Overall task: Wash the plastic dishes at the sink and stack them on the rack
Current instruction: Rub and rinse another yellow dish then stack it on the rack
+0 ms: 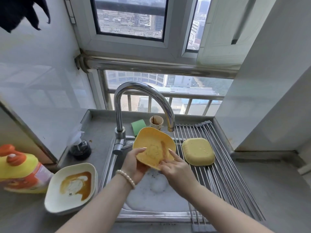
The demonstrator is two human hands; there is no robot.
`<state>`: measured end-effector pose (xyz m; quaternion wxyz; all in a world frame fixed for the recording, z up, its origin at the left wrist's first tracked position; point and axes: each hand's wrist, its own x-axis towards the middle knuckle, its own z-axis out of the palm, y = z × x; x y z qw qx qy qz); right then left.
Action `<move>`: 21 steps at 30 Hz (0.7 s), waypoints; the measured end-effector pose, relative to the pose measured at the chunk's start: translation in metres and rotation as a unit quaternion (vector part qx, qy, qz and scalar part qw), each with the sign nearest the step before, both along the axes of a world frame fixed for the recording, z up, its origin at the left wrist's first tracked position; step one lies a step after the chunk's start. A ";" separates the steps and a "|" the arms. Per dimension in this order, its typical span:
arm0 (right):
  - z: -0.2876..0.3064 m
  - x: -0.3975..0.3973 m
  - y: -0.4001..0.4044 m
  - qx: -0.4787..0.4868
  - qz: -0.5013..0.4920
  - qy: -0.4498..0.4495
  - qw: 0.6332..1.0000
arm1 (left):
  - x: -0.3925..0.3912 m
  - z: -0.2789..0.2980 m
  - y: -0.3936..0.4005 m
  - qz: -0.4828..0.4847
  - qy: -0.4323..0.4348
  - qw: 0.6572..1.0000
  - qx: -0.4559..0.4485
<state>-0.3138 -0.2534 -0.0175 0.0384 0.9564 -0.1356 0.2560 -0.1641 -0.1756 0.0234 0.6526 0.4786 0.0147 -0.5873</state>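
A yellow plastic dish (152, 142) with a brown smear is held tilted over the foamy sink (151, 207), below the tap. My left hand (134, 163) grips its lower left rim, thumb on the inside. My right hand (175, 167) lies on the dish's lower right part, with straight fingers touching the smeared inner face. A second yellow dish (198, 151) rests upside down on the metal roll-up rack (223, 179) over the right half of the sink. A white dish (71, 185) with brown sauce sits on the counter at the left.
A chrome tap (143, 101) arches over the sink. Behind it lie a green sponge (138, 126) and a stained paper cup (156, 121). A yellow and orange detergent bottle (20, 169) and a dark pump bottle (80, 148) stand on the left counter. A wall corner juts out at the right.
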 end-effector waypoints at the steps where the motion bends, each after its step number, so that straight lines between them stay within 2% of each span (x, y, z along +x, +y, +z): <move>1: 0.003 0.010 0.011 0.017 -0.012 -0.018 1.000 | -0.016 -0.003 0.001 0.017 0.024 0.999 -0.033; 4: 0.011 0.033 0.036 0.130 -0.022 -0.086 0.988 | -0.044 -0.006 0.004 0.050 0.061 0.996 -0.048; 6: 0.009 0.030 0.037 0.178 -0.004 -0.071 0.981 | -0.034 -0.005 0.001 0.079 0.042 0.996 -0.013; 10: 0.002 0.000 0.019 0.085 0.062 0.007 0.994 | 0.006 -0.010 -0.004 0.094 -0.019 0.993 0.065; 12: 0.007 -0.008 0.007 0.035 -0.002 0.068 0.997 | 0.008 -0.012 -0.004 0.059 -0.050 0.992 0.104; 14: 0.011 -0.006 0.000 0.027 -0.100 0.137 0.985 | 0.003 -0.012 0.000 0.022 -0.055 0.989 0.132; 15: 0.011 -0.003 0.001 0.025 -0.118 0.152 0.981 | 0.001 -0.011 0.002 0.014 -0.057 0.989 0.138; 18: 0.005 0.011 0.021 0.054 -0.064 0.118 0.989 | 0.001 -0.015 0.004 0.012 -0.026 0.994 0.110; 20: -0.001 0.011 0.035 0.128 -0.008 0.091 0.988 | 0.001 -0.016 0.003 0.038 -0.027 0.996 0.073; 21: 0.002 0.008 0.039 0.178 0.028 0.107 0.978 | 0.001 -0.015 0.004 0.056 -0.047 0.996 0.058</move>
